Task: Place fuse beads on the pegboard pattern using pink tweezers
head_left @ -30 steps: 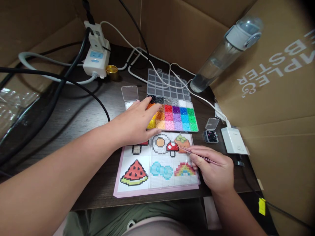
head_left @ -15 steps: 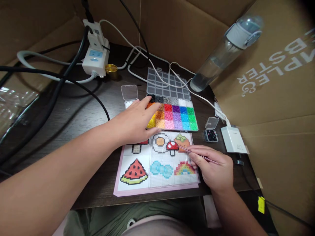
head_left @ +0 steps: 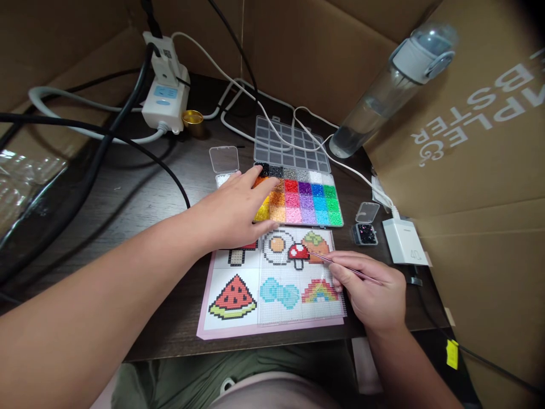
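Observation:
My left hand [head_left: 238, 207] lies with its fingers spread over the left end of a bead box [head_left: 298, 196], whose compartments hold small beads sorted by colour. It hides part of the yellow and orange compartments. Pinched in my right hand [head_left: 372, 287] is a pair of pink tweezers [head_left: 351, 269], its tip close to the right edge of a red and white mushroom made of beads [head_left: 298, 253]. That mushroom sits on a clear pegboard [head_left: 279, 316] over a printed pattern sheet. Egg, persimmon, bow and rainbow pictures show around it; a watermelon picture [head_left: 233, 299] is to the left.
A small open box of black beads [head_left: 365, 233] stands at the right, near a white charger [head_left: 404, 242]. Behind are a water bottle [head_left: 374, 108], a power strip [head_left: 166, 96], a gold cup [head_left: 194, 121] and loose cables. Cardboard walls [head_left: 481, 176] enclose the desk.
My right hand and the tweezers have shifted slightly to the right, drawing the tip a little away from the mushroom. My left hand has stayed in place.

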A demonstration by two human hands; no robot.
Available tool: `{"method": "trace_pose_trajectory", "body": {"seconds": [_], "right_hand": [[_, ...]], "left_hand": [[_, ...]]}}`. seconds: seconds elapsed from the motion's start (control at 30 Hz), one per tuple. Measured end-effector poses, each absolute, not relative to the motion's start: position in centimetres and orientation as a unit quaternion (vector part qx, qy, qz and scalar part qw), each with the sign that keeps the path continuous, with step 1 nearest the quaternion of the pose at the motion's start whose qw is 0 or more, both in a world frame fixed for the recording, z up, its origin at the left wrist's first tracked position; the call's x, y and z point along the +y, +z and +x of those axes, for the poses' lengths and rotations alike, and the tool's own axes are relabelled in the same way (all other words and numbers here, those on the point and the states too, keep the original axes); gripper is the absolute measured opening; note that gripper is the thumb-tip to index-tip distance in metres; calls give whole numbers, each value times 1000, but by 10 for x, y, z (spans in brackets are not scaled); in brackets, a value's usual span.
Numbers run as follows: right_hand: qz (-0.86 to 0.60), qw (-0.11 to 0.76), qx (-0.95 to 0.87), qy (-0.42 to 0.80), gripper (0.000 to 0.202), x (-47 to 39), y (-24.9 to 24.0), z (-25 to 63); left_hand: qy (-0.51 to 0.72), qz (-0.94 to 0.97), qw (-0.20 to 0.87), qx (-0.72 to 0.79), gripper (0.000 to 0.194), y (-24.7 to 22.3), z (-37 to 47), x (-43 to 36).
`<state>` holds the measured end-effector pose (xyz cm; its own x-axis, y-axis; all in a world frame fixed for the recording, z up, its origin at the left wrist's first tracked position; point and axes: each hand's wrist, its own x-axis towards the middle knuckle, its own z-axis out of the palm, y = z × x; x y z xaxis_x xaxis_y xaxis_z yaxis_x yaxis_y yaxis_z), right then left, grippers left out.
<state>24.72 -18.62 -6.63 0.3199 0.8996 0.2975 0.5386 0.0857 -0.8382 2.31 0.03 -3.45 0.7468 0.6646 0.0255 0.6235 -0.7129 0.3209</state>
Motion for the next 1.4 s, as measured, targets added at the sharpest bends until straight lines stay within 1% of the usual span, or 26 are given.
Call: {"method": "trace_pose_trajectory", "body": {"seconds": [0.67,1.03,1.4], "right_hand": [[-650,487,-551,191,17,-186,-64,247],[-655,474,-565,162,13,-182,-60,245],[-657,474,-561,167,12,-180,-54,241]], "left_hand": [[59,923,140,352,76,-34,24,0],[65,925,135,349,73,-34,24,0],[73,920,162,350,72,-33,23,0]]}}
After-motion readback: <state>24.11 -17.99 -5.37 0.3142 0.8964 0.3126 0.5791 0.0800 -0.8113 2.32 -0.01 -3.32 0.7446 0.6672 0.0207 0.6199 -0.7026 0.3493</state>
